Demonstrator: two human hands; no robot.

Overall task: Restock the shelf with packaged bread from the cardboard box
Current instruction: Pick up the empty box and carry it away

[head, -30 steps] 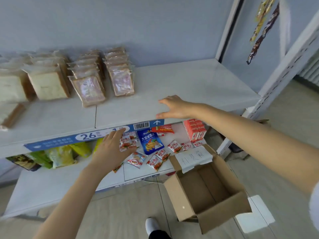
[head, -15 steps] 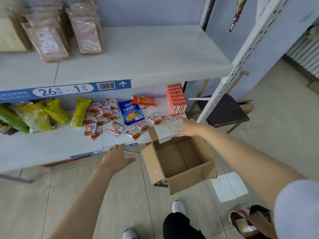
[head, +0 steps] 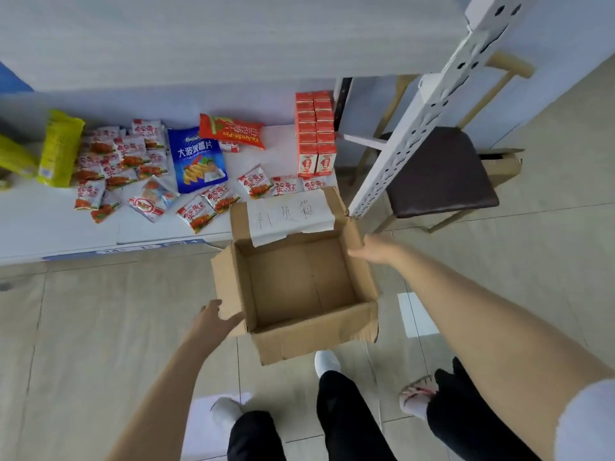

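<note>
Shifted with the right hand [head: 374,249] from back flap to right rim of the cardboard box [head: 299,284], grip impossible to tell; reached its left wall with the left hand [head: 214,319], fingers loose and spread. Standing open on the floor [head: 83,327], just before the shelf [head: 50,224].

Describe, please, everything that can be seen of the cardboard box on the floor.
The cardboard box is plain brown corrugated card, open at the top, and looks empty: its bare bottom shows. It stands upright on the tiled floor before the lower shelf. Its far flap stands up and bears a white paper sheet with handwritten characters. The left hand lies open against its left wall; the right hand touches its right rim, grip unclear.
</note>
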